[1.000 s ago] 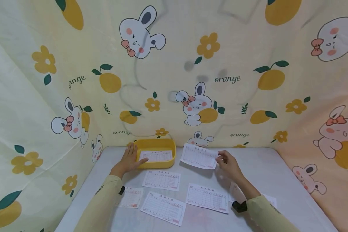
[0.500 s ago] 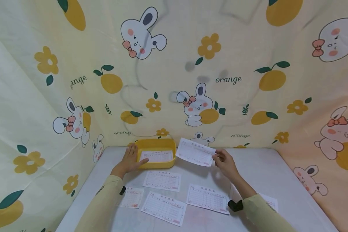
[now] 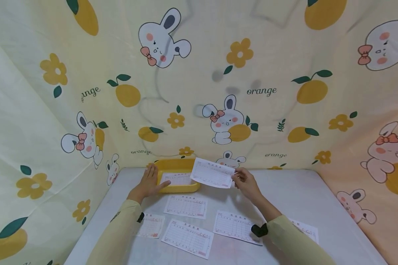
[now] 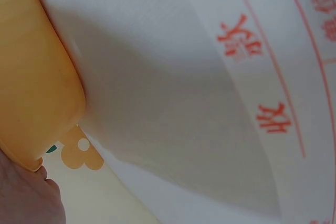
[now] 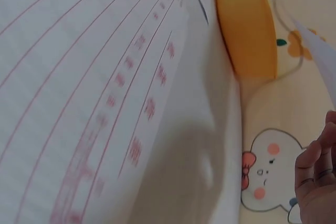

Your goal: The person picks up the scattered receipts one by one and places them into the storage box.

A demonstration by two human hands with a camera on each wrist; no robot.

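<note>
A yellow tray [image 3: 182,189] stands at the back of the table with a printed receipt slip [image 3: 175,179] lying in it. My left hand [image 3: 147,184] rests on the tray's left side, fingers straight, thumb across the front rim. In the left wrist view that hand [image 4: 26,195] touches the tray wall [image 4: 39,61]. My right hand [image 3: 247,183] pinches the right end of another receipt slip [image 3: 212,173], held up tilted. The slip's left end overlaps the tray's right side in the head view. The right wrist view shows this hand [image 5: 320,177] and only an edge of the held slip [image 5: 321,61].
Several more receipt slips lie flat on the white table [image 3: 285,184]: one slip [image 3: 185,207] before the tray, another slip [image 3: 188,238] nearer me, one [image 3: 237,225] at centre right. A slip [image 3: 308,232] is partly under my right sleeve. Patterned cloth [image 3: 192,92] encloses the back and sides.
My right hand has moved left with the held receipt slip, from beside the tray to overlapping its right side in the head view. My left hand has stayed on the tray.
</note>
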